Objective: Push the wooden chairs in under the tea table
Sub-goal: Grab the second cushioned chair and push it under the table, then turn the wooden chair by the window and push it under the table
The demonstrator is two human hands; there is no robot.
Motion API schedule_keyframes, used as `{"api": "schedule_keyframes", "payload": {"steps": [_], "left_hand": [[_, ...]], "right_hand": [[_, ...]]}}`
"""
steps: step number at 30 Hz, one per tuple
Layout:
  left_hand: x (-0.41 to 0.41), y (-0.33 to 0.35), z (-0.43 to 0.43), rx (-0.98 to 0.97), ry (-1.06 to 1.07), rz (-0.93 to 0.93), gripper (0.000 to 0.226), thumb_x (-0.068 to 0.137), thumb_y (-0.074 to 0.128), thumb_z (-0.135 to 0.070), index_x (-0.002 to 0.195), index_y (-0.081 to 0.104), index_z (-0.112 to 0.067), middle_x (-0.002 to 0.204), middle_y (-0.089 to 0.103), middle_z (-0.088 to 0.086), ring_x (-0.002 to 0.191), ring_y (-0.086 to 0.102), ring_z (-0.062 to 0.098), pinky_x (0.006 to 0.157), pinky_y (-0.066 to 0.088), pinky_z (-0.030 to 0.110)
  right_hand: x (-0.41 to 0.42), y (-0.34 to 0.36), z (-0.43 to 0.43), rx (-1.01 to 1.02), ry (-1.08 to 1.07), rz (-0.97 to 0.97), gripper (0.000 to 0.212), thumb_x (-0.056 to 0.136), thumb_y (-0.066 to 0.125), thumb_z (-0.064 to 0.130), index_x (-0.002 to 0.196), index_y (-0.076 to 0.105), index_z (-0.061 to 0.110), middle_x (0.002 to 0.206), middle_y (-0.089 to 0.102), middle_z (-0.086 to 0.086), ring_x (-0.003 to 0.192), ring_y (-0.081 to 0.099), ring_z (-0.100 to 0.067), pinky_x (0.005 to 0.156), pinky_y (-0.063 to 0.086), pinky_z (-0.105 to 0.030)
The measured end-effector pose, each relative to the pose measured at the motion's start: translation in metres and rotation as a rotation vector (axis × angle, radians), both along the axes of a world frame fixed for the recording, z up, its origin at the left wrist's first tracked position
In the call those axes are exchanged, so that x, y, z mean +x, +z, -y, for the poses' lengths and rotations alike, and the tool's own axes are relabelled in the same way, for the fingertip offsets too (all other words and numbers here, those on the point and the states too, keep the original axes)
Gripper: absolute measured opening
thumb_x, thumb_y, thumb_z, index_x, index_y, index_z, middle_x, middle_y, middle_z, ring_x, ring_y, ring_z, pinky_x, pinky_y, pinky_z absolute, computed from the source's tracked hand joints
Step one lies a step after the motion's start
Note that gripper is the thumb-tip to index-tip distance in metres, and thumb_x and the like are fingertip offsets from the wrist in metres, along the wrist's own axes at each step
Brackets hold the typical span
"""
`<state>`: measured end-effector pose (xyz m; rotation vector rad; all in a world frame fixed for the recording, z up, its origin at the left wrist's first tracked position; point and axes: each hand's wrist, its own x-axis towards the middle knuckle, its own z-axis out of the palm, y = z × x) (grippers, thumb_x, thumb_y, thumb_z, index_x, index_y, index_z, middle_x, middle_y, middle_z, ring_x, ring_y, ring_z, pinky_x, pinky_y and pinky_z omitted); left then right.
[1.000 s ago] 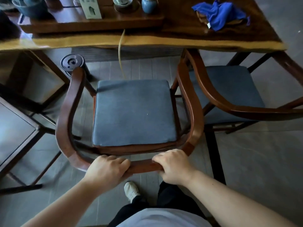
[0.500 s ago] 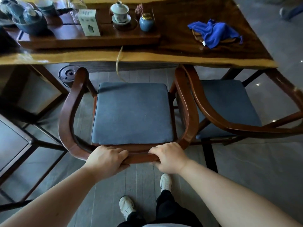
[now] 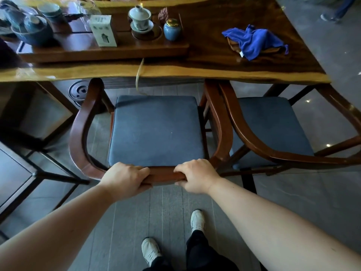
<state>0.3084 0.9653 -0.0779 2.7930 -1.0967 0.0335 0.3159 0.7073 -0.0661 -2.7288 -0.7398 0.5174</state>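
A wooden chair [image 3: 78, 130] with a curved dark-red back rail and a blue-grey seat cushion [image 3: 156, 130] stands right in front of me. My left hand [image 3: 125, 178] and my right hand [image 3: 195, 176] both grip the middle of its back rail. The tips of its arms reach the front edge of the tea table [image 3: 214, 73]. A second wooden chair [image 3: 254, 141] of the same kind stands close on the right, its seat partly under the table.
On the table stand a wooden tea tray [image 3: 109, 51] with teaware, a white box [image 3: 103, 30], a blue jar [image 3: 172, 29] and a blue cloth [image 3: 254, 41]. A dark metal frame [image 3: 39, 173] stands at left. A round floor fitting [image 3: 78, 91] lies under the table.
The chair has slid forward toward the table with both hands still on its rail; its arm tips now meet the table edge. My feet have stepped forward, and more of the tabletop shows.
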Motion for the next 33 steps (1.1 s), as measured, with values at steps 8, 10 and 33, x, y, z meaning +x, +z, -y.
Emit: {"api": "schedule_keyframes", "payload": {"steps": [8,10,33], "left_hand": [[-0.006,0.008,0.007,0.128,0.118,-0.112,0.037,0.073,0.062,-0.056,0.08,0.05,-0.022,0.07,0.063,-0.006,0.062,0.064,0.024,0.046,0.046,0.03],[-0.009,0.013,0.012,0.17,0.181,-0.128,0.037,0.078,0.056,-0.059,0.086,0.049,-0.024,0.08,0.064,-0.006,0.073,0.064,0.023,0.052,0.04,0.03],[-0.063,0.085,-0.118,0.21,0.48,-0.009,0.086,0.079,0.032,-0.072,0.146,0.033,-0.018,0.149,0.04,0.012,0.137,0.032,0.036,0.11,0.031,0.052]], "right_hand": [[-0.001,0.008,0.002,0.003,-0.019,-0.071,0.041,0.088,0.065,0.048,0.123,0.062,0.027,0.122,0.068,0.004,0.112,0.06,-0.025,0.087,0.046,-0.036],[-0.003,0.011,0.0,-0.029,-0.019,-0.082,0.04,0.089,0.065,0.048,0.123,0.061,0.028,0.121,0.067,0.004,0.112,0.06,-0.024,0.087,0.046,-0.036],[-0.015,0.084,-0.136,-0.242,0.191,0.134,0.096,0.084,0.057,0.068,0.155,0.003,0.03,0.165,0.008,-0.013,0.149,0.011,-0.031,0.119,0.015,-0.053]]}}
